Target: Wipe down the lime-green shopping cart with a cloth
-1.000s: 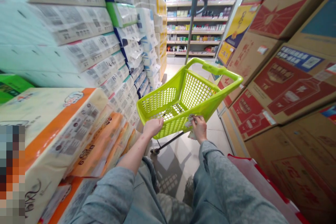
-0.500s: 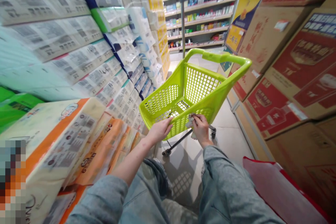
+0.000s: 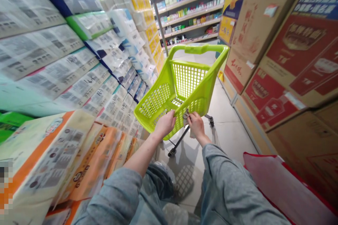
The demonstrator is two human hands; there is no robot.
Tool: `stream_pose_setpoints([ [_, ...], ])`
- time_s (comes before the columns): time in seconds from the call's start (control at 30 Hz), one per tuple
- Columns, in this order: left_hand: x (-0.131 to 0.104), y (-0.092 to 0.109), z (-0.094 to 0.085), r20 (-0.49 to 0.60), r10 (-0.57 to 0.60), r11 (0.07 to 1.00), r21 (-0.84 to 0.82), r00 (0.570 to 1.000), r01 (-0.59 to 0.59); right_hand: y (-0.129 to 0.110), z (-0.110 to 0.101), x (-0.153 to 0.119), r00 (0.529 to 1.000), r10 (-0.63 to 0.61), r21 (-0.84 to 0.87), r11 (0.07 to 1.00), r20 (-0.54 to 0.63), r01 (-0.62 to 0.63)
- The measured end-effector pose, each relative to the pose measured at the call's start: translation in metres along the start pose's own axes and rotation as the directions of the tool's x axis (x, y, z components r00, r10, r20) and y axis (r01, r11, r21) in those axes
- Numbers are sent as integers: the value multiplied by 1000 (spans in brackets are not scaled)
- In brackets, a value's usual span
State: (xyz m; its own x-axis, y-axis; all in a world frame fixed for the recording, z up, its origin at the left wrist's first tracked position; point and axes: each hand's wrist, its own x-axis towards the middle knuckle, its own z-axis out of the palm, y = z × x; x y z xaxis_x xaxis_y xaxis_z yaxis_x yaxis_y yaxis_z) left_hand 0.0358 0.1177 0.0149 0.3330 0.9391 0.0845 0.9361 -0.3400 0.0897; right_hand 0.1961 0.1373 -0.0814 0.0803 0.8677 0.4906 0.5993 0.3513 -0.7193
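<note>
A lime-green shopping cart [image 3: 188, 77] with a perforated basket and dark wheels stands in front of me, its basket holding nothing that I can make out. My left hand [image 3: 166, 124] is closed over the near rim of the basket. Just to its right, my right hand [image 3: 195, 123] pinches a crumpled greyish cloth [image 3: 186, 116] against the basket's outer side wall. Part of the cloth hangs below the fingers.
Stacked paper packs [image 3: 52, 42] rise on the left, with orange packs [image 3: 89, 165] nearer. Printed cartons [image 3: 298, 49] line the right, above a red-edged pinkish item [image 3: 285, 186]. Stocked shelves [image 3: 192, 10] and a grey pole [image 3: 157, 14] stand beyond the cart.
The cart appears shifted left and turned slightly in view. My right hand has moved left with the cloth, closer to my left hand, which still grips the rim.
</note>
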Motion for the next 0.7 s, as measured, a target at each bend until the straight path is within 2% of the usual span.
stream_pose_setpoints([
  [0.13,2,-1,5,-23,16,1000,-17,1000,-17,-12,11,-5,987,-48,71,996,-152,59],
  [0.27,4,0,6,-20,29,999,-22,999,-29,-13,18,4,971,-17,94,995,-237,40],
  [0.5,6,-1,2,26,-11,999,-30,1000,11,-11,18,19,993,-31,5,999,-114,32],
  [0.6,8,-3,1,18,-10,999,-46,1000,11,-12,13,22,998,0,74,997,-70,5],
  [0.7,9,-3,1,19,-21,998,-65,1000,22,-11,10,20,991,94,144,986,-96,-79],
])
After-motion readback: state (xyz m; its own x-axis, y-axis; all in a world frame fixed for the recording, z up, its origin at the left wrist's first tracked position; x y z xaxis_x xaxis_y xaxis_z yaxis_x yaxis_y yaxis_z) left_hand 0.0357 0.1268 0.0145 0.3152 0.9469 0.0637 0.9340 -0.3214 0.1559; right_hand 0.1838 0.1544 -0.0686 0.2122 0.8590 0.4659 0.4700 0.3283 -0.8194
